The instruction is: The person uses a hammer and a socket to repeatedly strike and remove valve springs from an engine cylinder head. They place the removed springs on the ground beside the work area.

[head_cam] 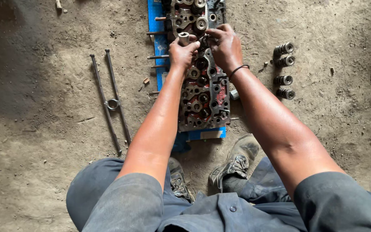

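Fingers [193,44] over cylinder head [203,92], springs [283,71] aside

Both hands are up on a greasy engine head [205,96] that's lying on a blue board [154,17] on the dirt floor [44,129]. Left hand [182,52] is pinching a small metal cylinder [184,38], right hand [225,45] is right beside it, fingers curled over the same spot. Four valve springs [284,71] sit in a row off to the right, and a two-rod tool [111,101] lies well off to the left.
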